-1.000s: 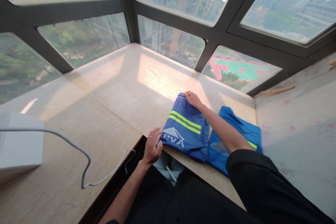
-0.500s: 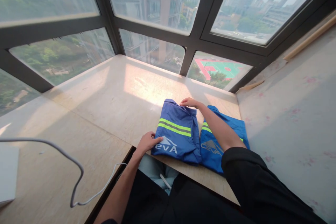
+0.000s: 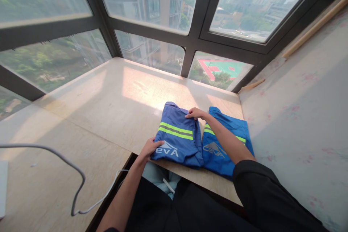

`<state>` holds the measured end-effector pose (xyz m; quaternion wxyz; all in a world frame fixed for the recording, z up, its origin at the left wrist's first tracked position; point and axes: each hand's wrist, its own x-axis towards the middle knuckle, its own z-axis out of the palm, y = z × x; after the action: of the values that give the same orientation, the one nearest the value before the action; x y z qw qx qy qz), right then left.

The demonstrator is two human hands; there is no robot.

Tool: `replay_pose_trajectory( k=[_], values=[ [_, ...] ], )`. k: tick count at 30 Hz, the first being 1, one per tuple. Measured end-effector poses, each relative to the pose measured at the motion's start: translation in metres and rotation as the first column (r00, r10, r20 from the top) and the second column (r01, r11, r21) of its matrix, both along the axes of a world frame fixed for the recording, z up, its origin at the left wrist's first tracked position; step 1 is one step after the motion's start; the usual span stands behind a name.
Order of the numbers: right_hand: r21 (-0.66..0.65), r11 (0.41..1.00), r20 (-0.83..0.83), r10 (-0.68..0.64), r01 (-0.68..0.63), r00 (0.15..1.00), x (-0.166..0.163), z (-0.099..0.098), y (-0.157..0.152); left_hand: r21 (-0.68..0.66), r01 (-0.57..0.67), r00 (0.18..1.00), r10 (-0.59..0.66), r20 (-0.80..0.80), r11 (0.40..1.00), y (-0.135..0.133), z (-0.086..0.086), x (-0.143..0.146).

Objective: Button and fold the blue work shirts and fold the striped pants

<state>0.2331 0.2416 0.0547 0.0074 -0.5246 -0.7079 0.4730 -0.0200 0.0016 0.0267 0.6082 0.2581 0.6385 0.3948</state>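
Two folded blue garments with yellow-green reflective stripes and a white logo lie side by side on the pale ledge (image 3: 114,98). My left hand (image 3: 150,148) grips the near left corner of the left garment (image 3: 178,137), fingers curled over its edge. My right hand (image 3: 194,113) pinches the far right corner of the same garment, the forearm lying across the right garment (image 3: 231,136).
A white cable (image 3: 62,166) loops over the ledge at the left, beside a white object at the frame edge. Dark-framed windows (image 3: 190,40) close the back. A pale wall rises at the right. Light blue cloth (image 3: 160,177) lies on my lap under the ledge.
My left hand has closed on the left garment's near corner, where before it only touched it. My right hand slid back along the far edge. The view shifted left.
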Motion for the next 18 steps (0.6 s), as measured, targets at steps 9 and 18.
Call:
replay_pose_trajectory(
  k=[9,18],
  values=[
    [-0.067,0.987,-0.164,-0.154,0.145,0.974,0.016,-0.006,-0.009,0.1,-0.047,0.968,0.07,-0.24,0.994,-0.011,-0.004,0.0],
    [-0.088,0.959,-0.172,-0.281,0.27,0.944,0.03,0.003,-0.055,-0.009,0.017,0.992,-0.016,0.127,1.0,-0.039,0.013,-0.012]
  ],
)
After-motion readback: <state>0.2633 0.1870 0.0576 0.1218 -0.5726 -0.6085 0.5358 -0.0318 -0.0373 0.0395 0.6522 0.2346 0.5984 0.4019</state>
